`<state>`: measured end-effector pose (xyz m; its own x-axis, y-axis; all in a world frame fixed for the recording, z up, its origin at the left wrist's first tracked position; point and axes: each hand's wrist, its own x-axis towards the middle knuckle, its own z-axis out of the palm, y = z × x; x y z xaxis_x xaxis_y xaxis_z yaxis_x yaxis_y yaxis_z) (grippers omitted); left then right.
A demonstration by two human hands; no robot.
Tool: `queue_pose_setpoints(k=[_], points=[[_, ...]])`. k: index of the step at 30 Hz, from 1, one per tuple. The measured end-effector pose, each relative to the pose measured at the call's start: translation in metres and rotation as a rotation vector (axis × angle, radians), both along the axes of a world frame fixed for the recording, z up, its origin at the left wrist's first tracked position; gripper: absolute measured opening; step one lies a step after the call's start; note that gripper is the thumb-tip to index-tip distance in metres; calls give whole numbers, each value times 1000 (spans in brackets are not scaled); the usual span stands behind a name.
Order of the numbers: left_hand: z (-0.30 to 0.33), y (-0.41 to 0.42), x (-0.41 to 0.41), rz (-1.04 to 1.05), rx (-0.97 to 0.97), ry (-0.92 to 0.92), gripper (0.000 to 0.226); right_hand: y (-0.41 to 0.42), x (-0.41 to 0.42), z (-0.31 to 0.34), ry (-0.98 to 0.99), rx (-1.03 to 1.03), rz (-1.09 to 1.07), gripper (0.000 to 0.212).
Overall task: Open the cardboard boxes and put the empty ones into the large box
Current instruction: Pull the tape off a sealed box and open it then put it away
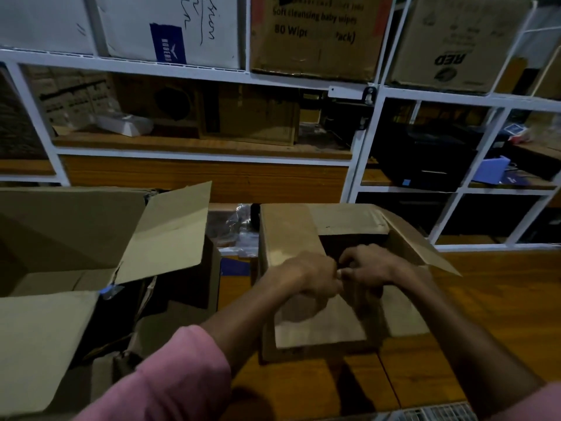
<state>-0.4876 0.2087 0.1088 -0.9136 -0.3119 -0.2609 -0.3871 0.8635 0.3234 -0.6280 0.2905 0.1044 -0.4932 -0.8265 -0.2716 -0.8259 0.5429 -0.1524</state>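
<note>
Nearest the viewer, two pink-sleeved forearms are reaching over the near edge of the brown wooden tabletop (473, 299). The left hand (306, 279) and the right hand (368, 267) are meeting, knuckles touching, over the small brown cardboard box (291, 238) standing mid-tabletop; both are curling their fingers at the box's near flap, apparently pinching it to fold it clear, though the exact contact is hidden. The right flap is already angling outward, exposing a dark interior. The large open cardboard box (100, 238) is standing at the left edge, flaps spread to receive empties. Beyond, a white metal shelving rack (212, 68) is carrying stored cartons.
</note>
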Motion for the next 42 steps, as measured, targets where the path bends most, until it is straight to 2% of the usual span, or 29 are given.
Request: queue_pose_setpoints(k=[2, 4, 6, 9, 11, 14, 17, 19, 21, 23, 24, 28, 32, 34, 37, 42], points=[[-19, 4, 2, 10, -155, 63, 26, 2, -3, -19, 134, -38, 2, 32], [-30, 8, 3, 45, -232, 166, 29, 6, -8, -28, 200, -75, 4, 23], [-34, 12, 2, 84, -229, 295, 25, 12, -8, -33, 149, -114, 7, 14], [-32, 16, -7, 128, -185, 487, 31, 19, -3, -45, 195, -231, 42, 16], [-32, 18, -20, 100, -148, 564, 39, 22, 0, -49, 223, -258, 18, 26], [-34, 17, -38, -44, -56, 427, 54, 27, 0, -56, 199, -290, -60, 22], [-38, 7, -45, -124, -125, 277, 62, 30, 3, -61, 201, -359, -56, 10], [-36, 5, -43, -154, -281, 250, 66, 29, 5, -64, 224, -385, -40, 9], [-25, 10, -42, -172, -521, 245, 68, 30, 5, -62, 228, -386, -29, 8], [-8, 14, -43, -120, -731, 202, 64, 30, 2, -63, 256, -405, 12, 9], [0, 11, -43, -53, -776, 172, 59, 29, 0, -64, 269, -436, 33, 14], [8, -22, -29, 233, -764, 74, 49, 22, -1, -71, 220, -538, 21, 46], [-27, -55, -4, 404, -652, 26, 50, 20, -2, -77, 203, -597, 16, 45], [-44, -59, 6, 510, -520, 103, 45, 20, -3, -79, 213, -599, 18, 45], [-46, -54, 9, 536, -430, 222, 46, 18, -4, -80, 233, -594, 29, 47], [-40, -44, 10, 513, -383, 157, 52, 40, -5, -82, 207, -657, 49, 47]])
